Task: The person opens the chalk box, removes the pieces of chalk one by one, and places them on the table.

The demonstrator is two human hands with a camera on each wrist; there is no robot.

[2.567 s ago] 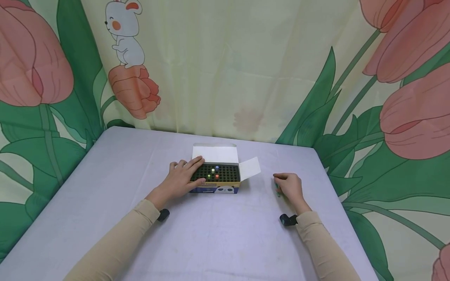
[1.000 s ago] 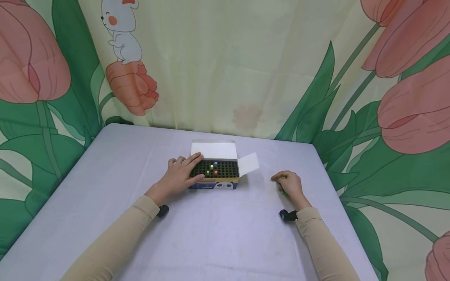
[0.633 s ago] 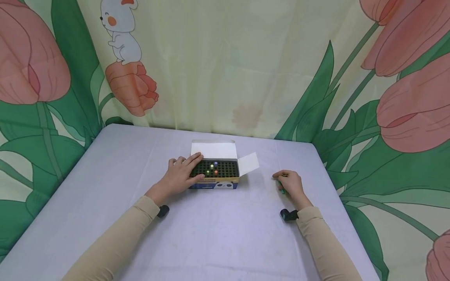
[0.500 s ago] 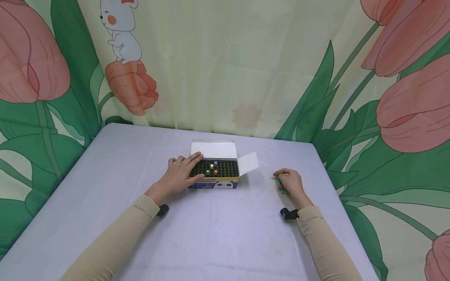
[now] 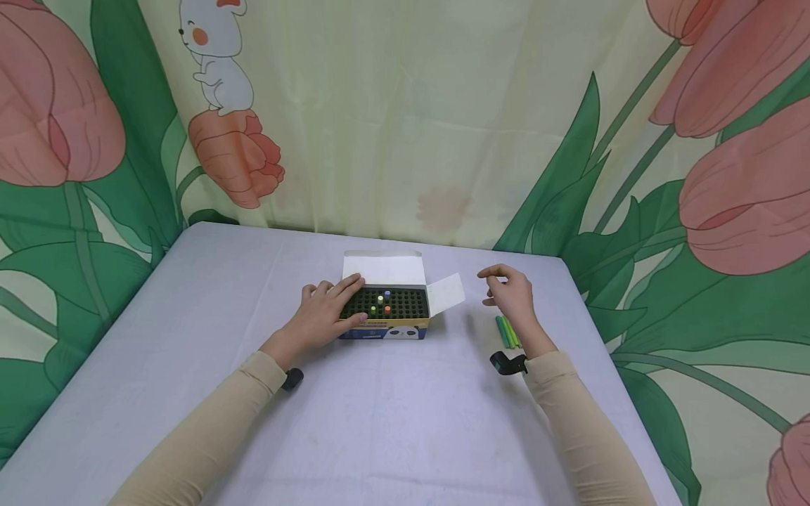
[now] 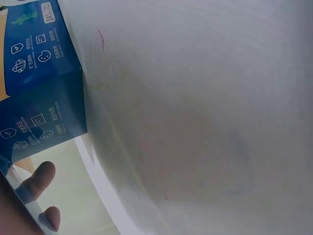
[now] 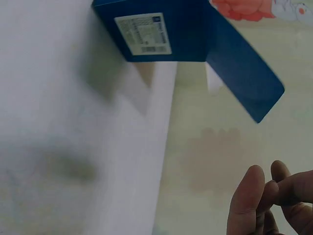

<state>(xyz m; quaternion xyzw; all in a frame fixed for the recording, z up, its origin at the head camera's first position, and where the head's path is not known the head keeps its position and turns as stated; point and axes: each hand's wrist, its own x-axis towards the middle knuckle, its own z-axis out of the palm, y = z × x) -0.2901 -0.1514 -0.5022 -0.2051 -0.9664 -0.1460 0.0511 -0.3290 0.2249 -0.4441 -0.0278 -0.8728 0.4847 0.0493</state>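
My left hand (image 5: 321, 313) rests across the left end of an upright marker box (image 5: 405, 333), fingers stretched over its top and thumb along the front edge. The black holder (image 5: 414, 302) inside has rows of holes, and coloured marker ends stick up from several of them near the middle: blue, white, red and green. Raised over the table to the right of the box is my right hand (image 5: 511, 292), its fingers loosely bent with nothing showing between them. Beneath its wrist several green markers (image 5: 504, 332) lie side by side, partly hidden by the arm.
A white inner lid (image 5: 384, 269) stands up behind the box, and a side flap (image 5: 446, 294) sticks out to the right towards the right hand. White cloth (image 5: 380, 422) covers the table. A printed curtain (image 5: 380, 126) hangs behind the far edge.
My right hand has come off the green markers, rising and moving forward, so they now show on the cloth. The left hand stays on the box; the marker ends in the holder are unchanged.
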